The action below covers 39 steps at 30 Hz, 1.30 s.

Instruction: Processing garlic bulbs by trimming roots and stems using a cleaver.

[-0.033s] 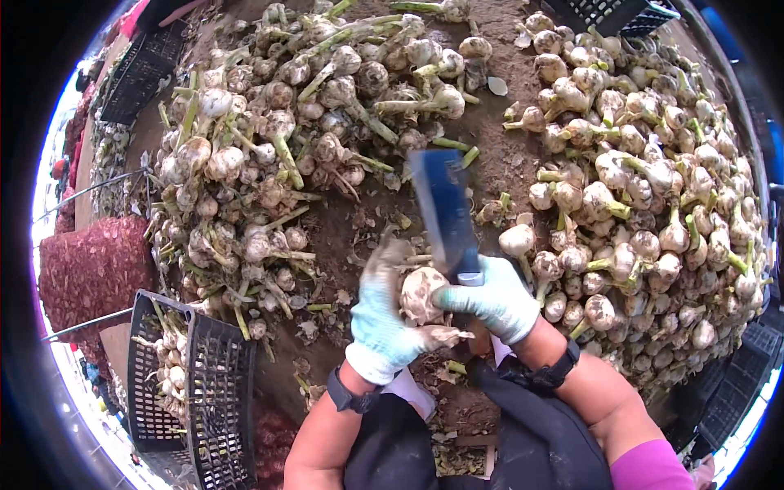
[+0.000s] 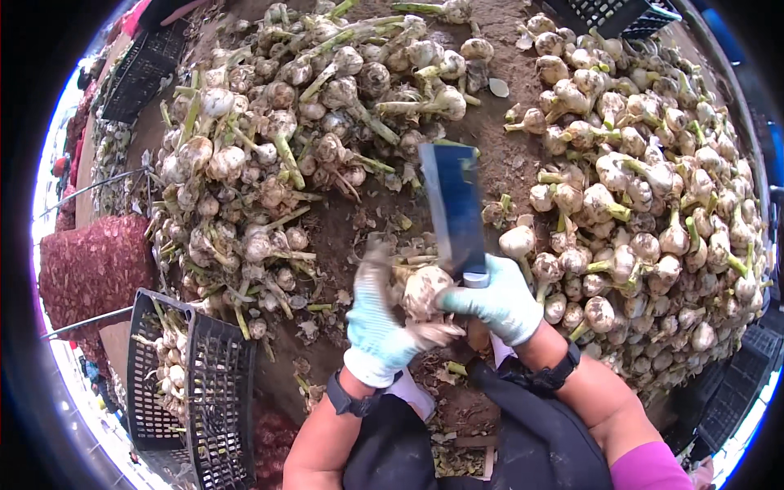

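My right hand (image 2: 502, 302), in a pale blue-white glove, is closed round the handle of a broad-bladed cleaver (image 2: 459, 208), its blade pointing away from me. The thumb of that hand presses on a soil-stained garlic bulb (image 2: 425, 292) in front of my lap. On the bulb's other side is my left hand (image 2: 377, 331), gloved alike, fingers stretched up and apart, with the dirty-tipped thumb just below the bulb. Motion blurs its fingertips. A heap of garlic with long stalks (image 2: 269, 147) lies ahead to the left. Garlic with short-cut stalks (image 2: 645, 196) is piled on the right.
At the lower left stands a black plastic crate (image 2: 220, 392) with some garlic in it. A full red mesh sack (image 2: 96, 265) lies beyond it. Other black crates stand at the far left (image 2: 145, 69) and far right (image 2: 600, 12). Scraps of skin and stalk litter the brown ground (image 2: 359, 216).
The cleaver's blade has swung slightly right and nearer. My right hand and the bulb have shifted a little right, while my left hand has drawn slightly left, widening the gap beside the bulb.
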### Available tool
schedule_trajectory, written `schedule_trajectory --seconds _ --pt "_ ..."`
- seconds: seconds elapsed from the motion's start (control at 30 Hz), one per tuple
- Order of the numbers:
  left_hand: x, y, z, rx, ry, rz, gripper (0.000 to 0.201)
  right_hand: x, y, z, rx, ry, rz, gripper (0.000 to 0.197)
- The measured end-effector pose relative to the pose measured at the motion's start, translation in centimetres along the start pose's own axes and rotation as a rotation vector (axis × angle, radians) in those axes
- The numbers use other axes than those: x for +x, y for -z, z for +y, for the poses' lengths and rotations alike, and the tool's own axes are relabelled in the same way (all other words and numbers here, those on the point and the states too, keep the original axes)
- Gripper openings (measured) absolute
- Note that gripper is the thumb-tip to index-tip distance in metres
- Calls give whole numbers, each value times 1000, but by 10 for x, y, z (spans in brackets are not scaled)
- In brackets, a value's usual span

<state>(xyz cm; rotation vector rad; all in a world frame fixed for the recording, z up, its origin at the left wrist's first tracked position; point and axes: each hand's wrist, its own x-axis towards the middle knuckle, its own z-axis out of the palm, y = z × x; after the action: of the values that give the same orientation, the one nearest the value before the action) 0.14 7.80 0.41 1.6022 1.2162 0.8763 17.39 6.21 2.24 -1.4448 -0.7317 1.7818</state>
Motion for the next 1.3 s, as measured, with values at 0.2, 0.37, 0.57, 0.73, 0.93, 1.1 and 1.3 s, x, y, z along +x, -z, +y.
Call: schedule_trajectory --seconds 0.2,0.37,0.57,0.73,0.93,1.1,1.3 --pt "3 6 13 -788 795 -89 30 -6 11 -6 -402 165 3 35" --pt "-8 14 -15 -144 328 -210 26 3 18 16 -909 659 210 14" --pt "26 22 7 -27 268 -64 39 15 69 60 -720 195 432 26" --pt "24 -25 27 18 -42 -554 41 12 75 50 -631 31 418 25" --pt "-57 -61 -76 852 -439 -978 28 5 58 48 -444 9 430 20" --pt "-3 36 -10 841 -359 -318 17 3 71 57 -407 42 432 16" --pt "-44 280 51 1953 474 269 37 12 55 60 -339 -26 400 23"
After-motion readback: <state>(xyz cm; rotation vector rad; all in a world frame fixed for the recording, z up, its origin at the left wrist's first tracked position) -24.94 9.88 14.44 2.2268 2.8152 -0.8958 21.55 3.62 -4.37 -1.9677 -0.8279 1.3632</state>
